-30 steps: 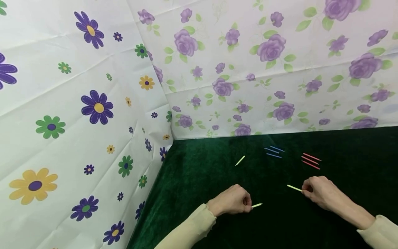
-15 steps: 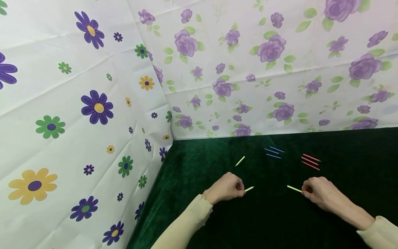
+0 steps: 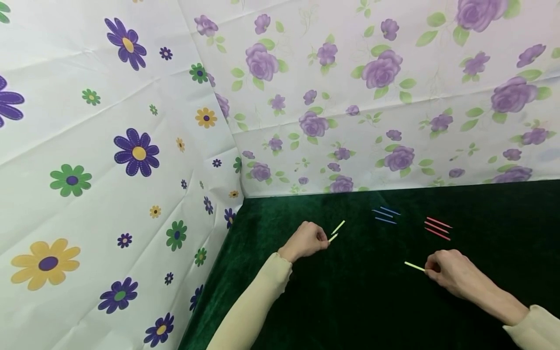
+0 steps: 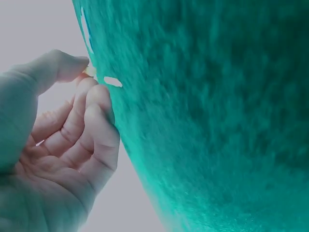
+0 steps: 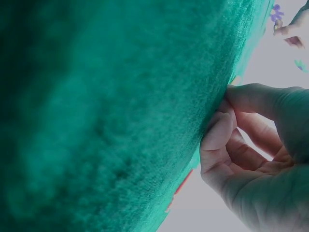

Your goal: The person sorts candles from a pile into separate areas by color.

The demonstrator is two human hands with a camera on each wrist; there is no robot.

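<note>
My left hand [image 3: 306,240] pinches a thin pale-yellow stick [image 3: 333,237] by one end, its narrow tip pointing up and right. Close beyond that tip, a second yellow stick [image 3: 339,227] lies slanted on the dark green cloth. In the left wrist view the thumb and fingertips [image 4: 99,99] close on the held stick [image 4: 90,71], whose far part is hard to make out. On the right side of the cloth, my right hand [image 3: 455,272] pinches another yellow stick [image 3: 413,266], which sticks out to the left. Its gripped end is hidden by the fingers.
Three blue sticks [image 3: 386,220] lie in a slanted group at the back of the green cloth [image 3: 280,214]. Right of them are three red sticks [image 3: 436,227], roughly parallel. White flower-patterned sheets [image 3: 284,131] stand behind and along the left side.
My left hand has moved forward and to the left with its yellow stick, up to the stick lying there. My right hand stays in place, still holding its yellow stick.
</note>
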